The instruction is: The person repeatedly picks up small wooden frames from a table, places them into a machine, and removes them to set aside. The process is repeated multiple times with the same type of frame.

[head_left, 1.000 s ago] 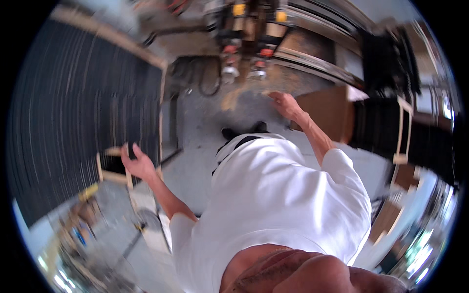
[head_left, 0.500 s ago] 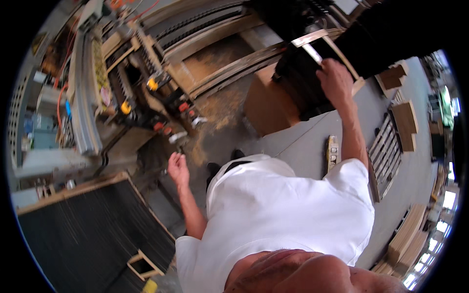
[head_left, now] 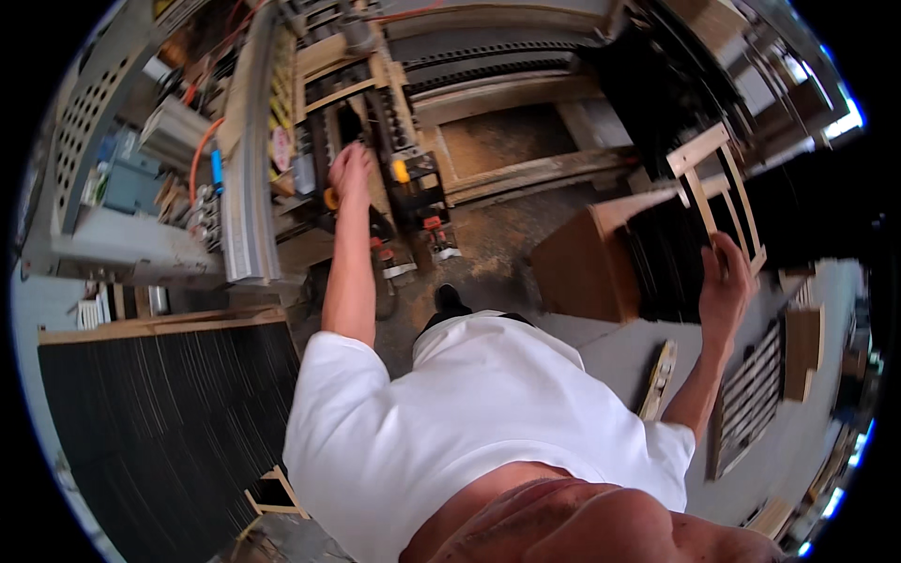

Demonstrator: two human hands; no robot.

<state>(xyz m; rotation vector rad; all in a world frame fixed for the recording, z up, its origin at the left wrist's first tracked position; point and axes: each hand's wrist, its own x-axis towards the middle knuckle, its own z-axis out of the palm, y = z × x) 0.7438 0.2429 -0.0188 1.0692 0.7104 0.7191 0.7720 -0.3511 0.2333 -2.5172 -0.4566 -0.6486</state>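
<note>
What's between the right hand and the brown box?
In the head view, a black, layered stack lies between the right hand and the brown box.

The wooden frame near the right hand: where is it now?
In the head view, the frame is at upper right, to the right of the brown box, its lower end at the right hand.
</note>
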